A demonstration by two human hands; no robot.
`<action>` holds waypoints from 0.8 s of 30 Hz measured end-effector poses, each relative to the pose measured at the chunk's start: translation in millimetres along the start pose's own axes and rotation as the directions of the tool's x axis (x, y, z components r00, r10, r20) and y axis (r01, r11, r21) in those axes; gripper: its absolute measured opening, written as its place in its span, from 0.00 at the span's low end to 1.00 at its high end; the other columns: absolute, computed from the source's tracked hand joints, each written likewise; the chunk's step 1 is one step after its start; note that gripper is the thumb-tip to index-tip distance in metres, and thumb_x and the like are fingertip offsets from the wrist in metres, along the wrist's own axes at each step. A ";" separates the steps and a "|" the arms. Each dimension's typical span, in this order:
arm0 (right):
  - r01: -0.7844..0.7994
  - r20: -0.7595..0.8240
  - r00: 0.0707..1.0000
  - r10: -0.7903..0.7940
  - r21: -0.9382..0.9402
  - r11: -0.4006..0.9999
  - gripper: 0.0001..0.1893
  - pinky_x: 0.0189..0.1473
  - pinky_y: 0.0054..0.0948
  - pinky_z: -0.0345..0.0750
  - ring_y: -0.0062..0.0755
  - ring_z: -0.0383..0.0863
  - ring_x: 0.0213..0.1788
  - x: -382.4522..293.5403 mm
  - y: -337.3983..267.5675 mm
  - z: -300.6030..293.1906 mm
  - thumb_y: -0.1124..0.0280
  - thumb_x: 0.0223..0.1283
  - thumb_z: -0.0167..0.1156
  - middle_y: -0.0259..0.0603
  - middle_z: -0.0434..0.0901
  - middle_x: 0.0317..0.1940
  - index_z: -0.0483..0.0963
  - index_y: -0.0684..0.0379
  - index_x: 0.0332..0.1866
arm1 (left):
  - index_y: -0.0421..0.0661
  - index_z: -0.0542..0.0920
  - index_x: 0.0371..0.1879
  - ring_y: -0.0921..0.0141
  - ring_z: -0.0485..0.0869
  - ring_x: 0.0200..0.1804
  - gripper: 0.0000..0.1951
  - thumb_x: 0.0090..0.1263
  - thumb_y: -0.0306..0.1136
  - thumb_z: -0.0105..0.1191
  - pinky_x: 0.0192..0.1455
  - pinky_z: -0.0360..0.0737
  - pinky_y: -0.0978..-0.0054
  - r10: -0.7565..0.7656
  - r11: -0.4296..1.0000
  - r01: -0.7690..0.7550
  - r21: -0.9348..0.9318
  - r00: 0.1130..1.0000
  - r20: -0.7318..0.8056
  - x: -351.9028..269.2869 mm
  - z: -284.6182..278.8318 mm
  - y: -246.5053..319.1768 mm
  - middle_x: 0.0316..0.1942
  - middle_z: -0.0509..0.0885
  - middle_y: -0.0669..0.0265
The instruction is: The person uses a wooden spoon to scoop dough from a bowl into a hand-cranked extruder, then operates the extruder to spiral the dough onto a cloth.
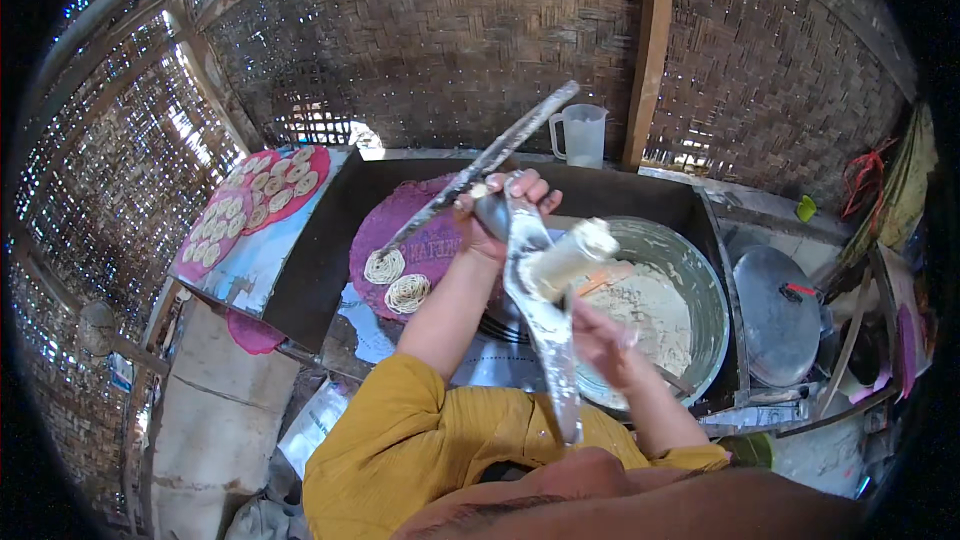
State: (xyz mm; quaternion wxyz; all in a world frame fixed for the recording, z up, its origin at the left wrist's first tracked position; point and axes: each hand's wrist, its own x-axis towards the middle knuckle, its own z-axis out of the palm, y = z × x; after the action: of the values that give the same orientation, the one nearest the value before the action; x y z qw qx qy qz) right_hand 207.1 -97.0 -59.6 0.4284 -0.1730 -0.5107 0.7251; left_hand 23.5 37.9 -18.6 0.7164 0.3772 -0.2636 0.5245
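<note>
My left hand [510, 202] grips a metal hand press [532, 262] whose long handles slant up and down, smeared with pale dough. A thick cylinder of pale dough [574, 259] sticks out of the press. My right hand [604, 345], slightly blurred, is beside the press's lower handle, over the near rim of a large metal basin [721, 315]; what its fingers hold is unclear. Pale batter or flour [652, 315] and an orange scraper-like tool [604, 276] lie in the basin. Left of the press, two coiled dough-strand nests [407, 293] rest on a round purple mat [367, 232].
Pink mats [320, 161] with several dough nests lie on the left board. A plastic measuring jug [585, 131] stands at the back ledge. A round metal lid [776, 315] is at the right. Dark tray walls [300, 270] surround the work area, before a woven bamboo wall [465, 45].
</note>
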 end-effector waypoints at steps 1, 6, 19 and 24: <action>-0.079 0.164 0.986 0.012 0.405 0.911 0.46 0.47 0.35 0.70 0.40 0.71 0.48 14.6 5.4 27.5 0.34 0.41 0.52 0.54 0.69 0.50 0.52 0.53 0.63 | 0.56 0.77 0.29 0.72 0.66 0.38 0.17 0.45 0.51 0.61 0.60 0.57 0.65 -0.012 0.999 0.011 0.032 1.000 0.015 -1.6 4.0 -1.8 0.31 0.67 0.73; -0.304 0.427 0.904 -0.027 0.687 0.660 0.53 0.09 0.19 0.65 0.24 0.67 0.12 35.4 7.7 40.7 0.27 0.37 0.46 0.56 0.71 0.41 0.46 0.61 0.63 | 0.52 0.76 0.40 0.63 0.62 0.59 0.29 0.40 0.55 0.64 0.60 0.61 0.58 -0.068 0.905 0.165 0.391 0.966 -0.251 -17.5 31.6 27.3 0.55 0.67 0.61; 0.064 -0.127 0.991 -0.040 0.187 0.980 0.30 0.12 0.16 0.61 0.24 0.66 0.10 65.8 7.8 36.1 0.47 0.52 0.50 0.54 0.75 0.24 0.62 0.62 0.52 | 0.42 0.76 0.36 0.71 0.70 0.40 0.16 0.55 0.40 0.56 0.42 0.69 0.72 0.165 0.556 0.415 0.720 0.794 -0.585 -77.3 75.1 68.3 0.37 0.73 0.64; 0.024 -0.161 0.987 -0.001 0.137 0.990 0.30 0.12 0.17 0.62 0.25 0.67 0.11 73.1 13.4 41.5 0.47 0.51 0.52 0.52 0.75 0.24 0.61 0.61 0.51 | 0.40 0.79 0.30 0.76 0.74 0.31 0.10 0.60 0.35 0.53 0.35 0.71 0.78 0.116 0.586 0.482 0.651 0.746 -0.656 -81.1 68.1 69.5 0.27 0.78 0.69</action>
State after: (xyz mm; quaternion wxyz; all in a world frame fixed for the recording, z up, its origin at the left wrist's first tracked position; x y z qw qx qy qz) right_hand 130.7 -64.8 -40.6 0.4837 -0.1974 -0.4240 0.7398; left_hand -66.6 -51.0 -23.7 0.5713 0.4782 0.2990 0.5963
